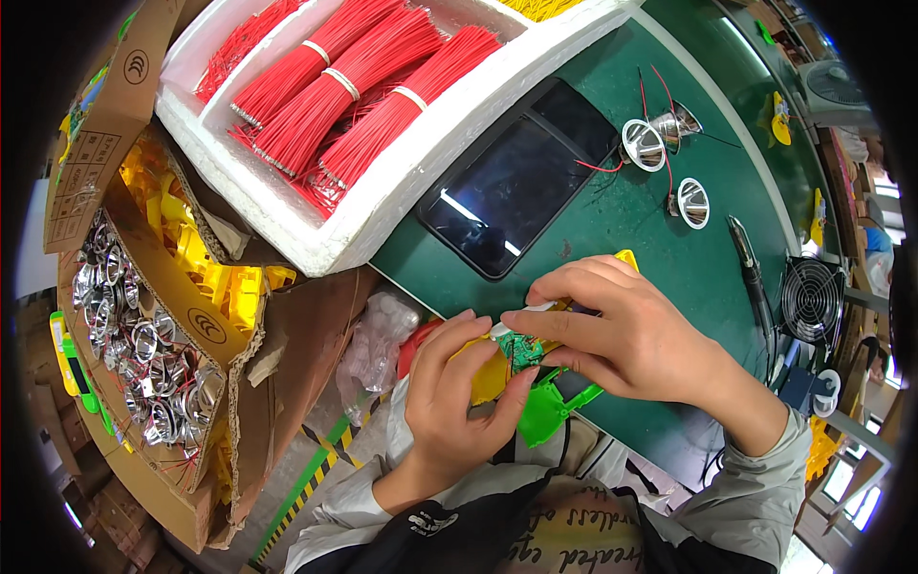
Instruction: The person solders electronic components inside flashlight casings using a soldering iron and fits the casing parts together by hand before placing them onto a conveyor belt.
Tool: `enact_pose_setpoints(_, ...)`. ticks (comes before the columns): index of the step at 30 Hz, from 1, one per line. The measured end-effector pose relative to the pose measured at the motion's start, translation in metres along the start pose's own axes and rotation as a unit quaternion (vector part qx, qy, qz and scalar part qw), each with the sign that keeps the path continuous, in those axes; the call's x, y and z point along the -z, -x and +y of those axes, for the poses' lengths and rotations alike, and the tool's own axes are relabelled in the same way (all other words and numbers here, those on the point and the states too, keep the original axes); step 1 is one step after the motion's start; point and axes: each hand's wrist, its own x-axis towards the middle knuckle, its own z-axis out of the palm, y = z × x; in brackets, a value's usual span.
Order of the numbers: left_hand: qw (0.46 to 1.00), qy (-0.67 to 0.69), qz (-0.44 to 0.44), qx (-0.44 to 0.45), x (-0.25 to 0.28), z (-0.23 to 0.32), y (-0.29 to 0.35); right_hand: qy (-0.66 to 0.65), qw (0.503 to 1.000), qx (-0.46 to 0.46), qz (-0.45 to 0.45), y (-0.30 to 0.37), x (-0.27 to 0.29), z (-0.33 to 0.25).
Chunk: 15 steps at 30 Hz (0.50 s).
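Observation:
My left hand (pixel 457 387) and my right hand (pixel 633 332) meet at the near edge of the green table. Between them is a yellow plastic housing (pixel 490 380) with a green circuit board (pixel 522 351) showing in it. My left fingers and thumb grip the housing from the left. The right hand's fingers pinch at the board's upper and right side, where a small white part (pixel 535 309) shows; the fingers partly hide it. Below the board hangs a bright green plastic cover (pixel 543 413); whether it is joined to the housing I cannot tell.
A white foam box (pixel 349 234) holds bundles of red wires (pixel 359 86). Beside it lies a black tablet-like device (pixel 512 182). Silver reflector cups (pixel 693 204) with wires lie farther right, near a black pen-like tool (pixel 743 244) and a fan (pixel 813 298). Cardboard boxes (pixel 172 273) hold yellow parts and reflectors.

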Motion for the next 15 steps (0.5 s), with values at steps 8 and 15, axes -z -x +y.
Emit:
enact_pose_setpoints(8,1.0,0.017,0.013,-0.018,-0.0008,-0.004,-0.0002,-0.009,1.0,-0.013,0.007,-0.0018,0.0,-0.0019)
enact_pose_setpoints(15,1.0,0.002,0.011,-0.028,0.0026,-0.0065,0.0016,-0.044,0.998,-0.03,0.02,-0.0041,-0.0008,-0.0059)
